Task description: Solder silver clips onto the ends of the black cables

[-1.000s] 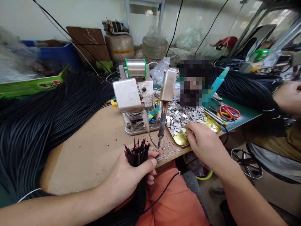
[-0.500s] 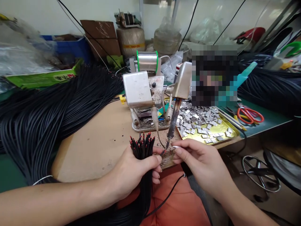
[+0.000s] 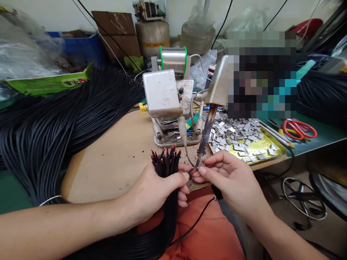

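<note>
My left hand (image 3: pixel 157 186) is wrapped round a bundle of black cables (image 3: pixel 166 164) whose tips show red wire ends. One cable end (image 3: pixel 192 170) pokes out rightward from its fingers, under the tip of a soldering iron (image 3: pixel 206 133). Thumb and fingers of my right hand (image 3: pixel 233 177) pinch a small metal piece at that same tip; the fingers mostly hide it. A thin solder feed tube (image 3: pixel 188 155) comes down from the soldering machine (image 3: pixel 161 92) to the same spot. The rest of the bundle hangs over my lap.
A yellow tray (image 3: pixel 261 159) of small metal pieces stands right of the machine, near red-handled scissors (image 3: pixel 299 130). Long black cables (image 3: pixel 54 122) cover the left side of the table. A solder spool (image 3: pixel 174 59) sits behind the machine.
My right hand has moved left with the metal piece, bringing it to the iron tip and the cable end. My left hand keeps its hold on the bundle. The view has shifted slightly.
</note>
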The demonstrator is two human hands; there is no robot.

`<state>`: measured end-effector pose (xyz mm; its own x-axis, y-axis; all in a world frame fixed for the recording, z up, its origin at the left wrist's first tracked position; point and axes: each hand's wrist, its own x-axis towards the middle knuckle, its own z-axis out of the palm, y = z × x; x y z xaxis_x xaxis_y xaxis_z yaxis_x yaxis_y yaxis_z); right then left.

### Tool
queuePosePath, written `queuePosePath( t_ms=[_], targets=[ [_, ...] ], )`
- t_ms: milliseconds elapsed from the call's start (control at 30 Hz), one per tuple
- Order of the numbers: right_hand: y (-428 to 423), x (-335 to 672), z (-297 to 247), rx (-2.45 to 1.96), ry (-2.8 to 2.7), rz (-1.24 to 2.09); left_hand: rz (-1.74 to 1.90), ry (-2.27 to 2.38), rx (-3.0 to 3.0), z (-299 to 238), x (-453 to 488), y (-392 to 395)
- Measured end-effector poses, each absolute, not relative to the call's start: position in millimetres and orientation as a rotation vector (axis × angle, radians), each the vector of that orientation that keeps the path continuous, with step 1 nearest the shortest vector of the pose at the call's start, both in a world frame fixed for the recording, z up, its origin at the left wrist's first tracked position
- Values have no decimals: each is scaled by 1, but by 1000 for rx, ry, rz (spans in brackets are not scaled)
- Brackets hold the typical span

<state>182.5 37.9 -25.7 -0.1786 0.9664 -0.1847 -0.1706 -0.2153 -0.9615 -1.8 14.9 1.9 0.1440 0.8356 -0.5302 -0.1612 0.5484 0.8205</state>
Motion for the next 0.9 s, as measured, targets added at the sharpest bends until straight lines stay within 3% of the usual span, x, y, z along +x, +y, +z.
queuePosePath(
  t_ms=[900],
  targets=[
    [34,177,-30,-1017,-1093,1532,830,1208,687,1,-3,15]
  ],
)
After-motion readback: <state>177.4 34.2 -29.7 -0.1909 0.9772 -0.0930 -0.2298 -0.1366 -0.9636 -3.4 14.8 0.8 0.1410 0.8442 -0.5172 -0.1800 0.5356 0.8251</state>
